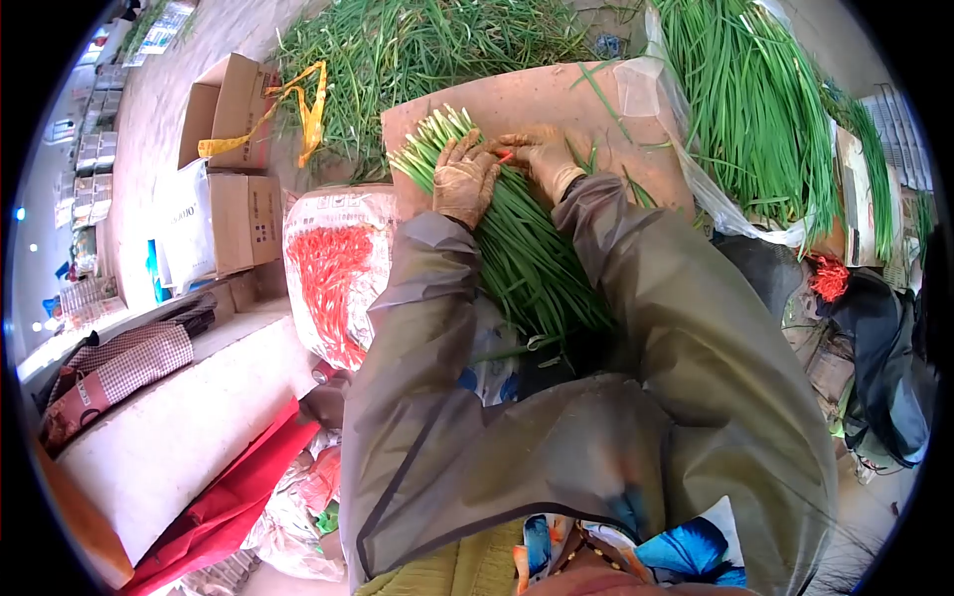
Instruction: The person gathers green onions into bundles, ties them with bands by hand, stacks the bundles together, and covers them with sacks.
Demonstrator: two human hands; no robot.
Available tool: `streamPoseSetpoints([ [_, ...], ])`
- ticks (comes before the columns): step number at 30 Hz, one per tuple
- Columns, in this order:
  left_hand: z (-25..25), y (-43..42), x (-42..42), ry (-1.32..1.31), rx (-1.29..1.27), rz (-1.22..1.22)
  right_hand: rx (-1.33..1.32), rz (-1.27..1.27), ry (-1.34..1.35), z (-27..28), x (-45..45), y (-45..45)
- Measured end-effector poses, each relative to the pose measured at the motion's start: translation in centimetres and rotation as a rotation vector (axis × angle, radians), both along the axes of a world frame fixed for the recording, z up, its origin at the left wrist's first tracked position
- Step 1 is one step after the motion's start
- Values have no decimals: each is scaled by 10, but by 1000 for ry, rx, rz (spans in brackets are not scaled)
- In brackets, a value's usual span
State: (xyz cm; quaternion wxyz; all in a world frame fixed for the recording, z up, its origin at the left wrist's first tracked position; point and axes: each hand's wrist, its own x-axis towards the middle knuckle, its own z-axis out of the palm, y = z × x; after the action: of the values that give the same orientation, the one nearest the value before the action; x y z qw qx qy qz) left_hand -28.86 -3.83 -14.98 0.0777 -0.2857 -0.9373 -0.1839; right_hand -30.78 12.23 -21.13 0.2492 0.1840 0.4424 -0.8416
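Note:
A bundle of garlic chives (532, 253) lies across the cardboard, its pale cut ends pointing up and left and its green leaves hanging toward my lap. My left hand (465, 181), in a dirty tan glove, is closed over the bundle just below the cut ends. On the other side, my right hand (542, 161), gloved the same way, has its fingers closed at the bundle. A short piece of red tie (505, 156) shows at its fingertips, and the rest of that tie is hidden by the hands and stems.
Under the bundle is a cardboard sheet (646, 174) with stray leaves. Loose greens (417, 45) are heaped behind it; more chives (745, 109) lie on plastic at right. A bag of red ties (338, 283) and cardboard boxes (248, 221) stand at left.

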Motion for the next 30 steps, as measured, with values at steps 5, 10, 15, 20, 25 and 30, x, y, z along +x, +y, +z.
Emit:
streamPoseSetpoints([
  [5,-1,-1,-1,-45,-74,12,791,187,262,14,3,-12],
  [10,-3,0,-2,-67,183,62,792,64,319,-4,4,-22],
  [15,-9,11,-4,-11,300,219,600,-107,300,2,12,-28],
  [20,-15,12,-6,46,274,250,485,-248,282,-14,12,-30],
  [25,-5,15,-3,15,255,250,395,-301,306,-7,16,-28],
  [30,-7,15,-3,34,205,233,500,-261,311,5,19,-29],
])
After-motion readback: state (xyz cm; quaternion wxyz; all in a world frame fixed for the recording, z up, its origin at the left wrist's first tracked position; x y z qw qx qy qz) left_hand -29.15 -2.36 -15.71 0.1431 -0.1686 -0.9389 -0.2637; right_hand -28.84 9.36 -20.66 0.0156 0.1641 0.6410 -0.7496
